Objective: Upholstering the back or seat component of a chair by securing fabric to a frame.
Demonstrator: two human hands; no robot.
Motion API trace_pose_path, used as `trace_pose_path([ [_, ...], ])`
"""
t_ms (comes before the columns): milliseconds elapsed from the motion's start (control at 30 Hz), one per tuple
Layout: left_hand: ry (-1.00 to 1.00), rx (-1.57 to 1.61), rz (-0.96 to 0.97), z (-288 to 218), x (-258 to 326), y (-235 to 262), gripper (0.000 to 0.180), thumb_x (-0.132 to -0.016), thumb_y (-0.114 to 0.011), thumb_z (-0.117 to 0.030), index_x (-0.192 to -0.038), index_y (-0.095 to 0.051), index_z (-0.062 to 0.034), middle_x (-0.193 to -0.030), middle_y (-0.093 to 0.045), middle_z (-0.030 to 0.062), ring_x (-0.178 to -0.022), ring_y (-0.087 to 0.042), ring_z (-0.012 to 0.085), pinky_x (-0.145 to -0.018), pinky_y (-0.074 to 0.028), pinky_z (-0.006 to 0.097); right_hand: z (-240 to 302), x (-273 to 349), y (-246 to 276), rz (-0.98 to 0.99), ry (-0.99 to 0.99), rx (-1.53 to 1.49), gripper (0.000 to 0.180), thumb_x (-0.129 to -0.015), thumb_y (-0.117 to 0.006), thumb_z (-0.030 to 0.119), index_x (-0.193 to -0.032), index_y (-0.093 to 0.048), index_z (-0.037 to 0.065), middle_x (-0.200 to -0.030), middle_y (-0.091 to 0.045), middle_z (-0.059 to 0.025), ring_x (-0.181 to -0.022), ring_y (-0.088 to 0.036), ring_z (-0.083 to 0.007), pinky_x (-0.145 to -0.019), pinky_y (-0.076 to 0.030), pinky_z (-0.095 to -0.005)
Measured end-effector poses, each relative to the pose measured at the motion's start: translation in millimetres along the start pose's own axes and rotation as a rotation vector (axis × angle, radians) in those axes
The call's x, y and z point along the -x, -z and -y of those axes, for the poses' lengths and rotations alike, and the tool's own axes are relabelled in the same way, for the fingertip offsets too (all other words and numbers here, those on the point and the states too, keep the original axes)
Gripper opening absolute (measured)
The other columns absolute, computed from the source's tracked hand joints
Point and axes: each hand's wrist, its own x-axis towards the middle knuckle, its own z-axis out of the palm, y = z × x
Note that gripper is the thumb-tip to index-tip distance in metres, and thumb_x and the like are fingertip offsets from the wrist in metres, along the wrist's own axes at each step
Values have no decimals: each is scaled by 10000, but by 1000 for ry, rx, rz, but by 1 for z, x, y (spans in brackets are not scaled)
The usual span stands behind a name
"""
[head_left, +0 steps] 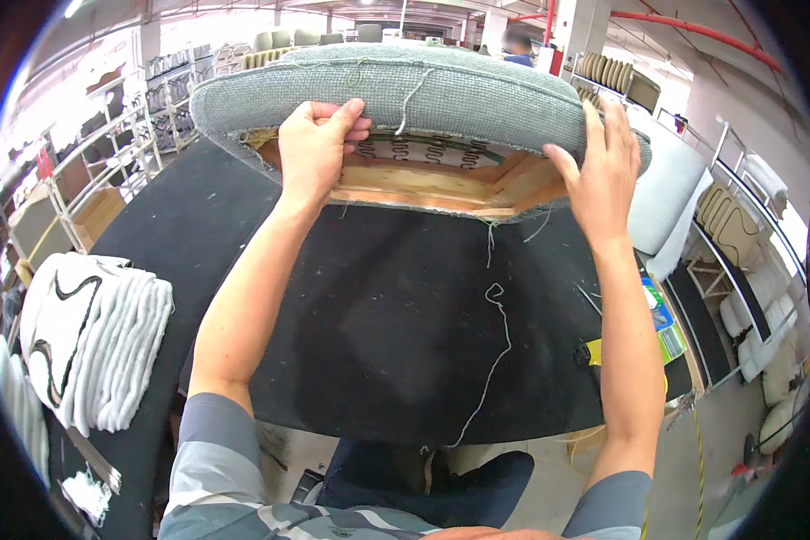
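Observation:
A seat cushion in grey-green woven fabric stands tilted up at the far side of the black worktable. Its underside faces me and shows a wooden frame with zigzag springs. My left hand is closed at the cushion's lower fabric edge, thumb and fingers pinched together. At the right end my right hand grips the cushion, fingers over its side and thumb against the fabric. Loose threads hang from the seam and edge. A long pale thread lies across the black tabletop.
A stack of white padded pieces sits at the left. By my right forearm lie a yellow-and-black tool and a blue-and-green package. Racks stand at the back left; a shelf of cushions stands right. Another person is far behind.

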Motion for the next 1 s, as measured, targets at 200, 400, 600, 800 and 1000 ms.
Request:
trace_pose_path([
  [200,-14,4,7,0,1,-1,289,-974,-763,-249,-1003,-646,14,-919,-770,131,-800,-723,154,-719,-552,275,32,-69,-17,93,254,-122,819,-851,-751,553,-1425,-548,5,-1416,-596,-203,-1383,-509,-368,-1151,-380,-495],
  [400,11,-6,15,-6,6,-2,279,-970,-765,-240,-980,-641,10,-915,-775,132,-795,-722,141,-710,-554,266,58,-88,-13,427,56,-395,664,-793,-835,450,-1266,-669,14,-1201,-704,-229,-1145,-668,-375,-983,-524,-458],
  [600,-54,51,23,-1,3,-1,299,-961,-770,-241,-984,-630,23,-896,-777,139,-765,-737,158,-677,-559,278,68,-81,-20,250,223,-424,652,-788,-847,372,-1298,-639,23,-1275,-674,-198,-1172,-655,-368,-999,-522,-461],
  [800,-24,64,9,0,1,-8,303,-953,-781,-240,-988,-633,21,-882,-774,137,-770,-736,154,-674,-559,257,87,-81,-19,265,196,-412,541,-845,-784,225,-1300,-612,-12,-1274,-662,-210,-1215,-629,-382,-1039,-505,-451],
  [1000,-35,53,-21,-1,-3,0,271,-944,-789,-198,-965,-651,33,-880,-774,144,-762,-737,151,-643,-570,277,154,-36,-28,29,402,-431,514,-898,-645,190,-1382,-587,24,-1460,-573,-170,-1405,-503,-319,-1180,-366,-483],
])
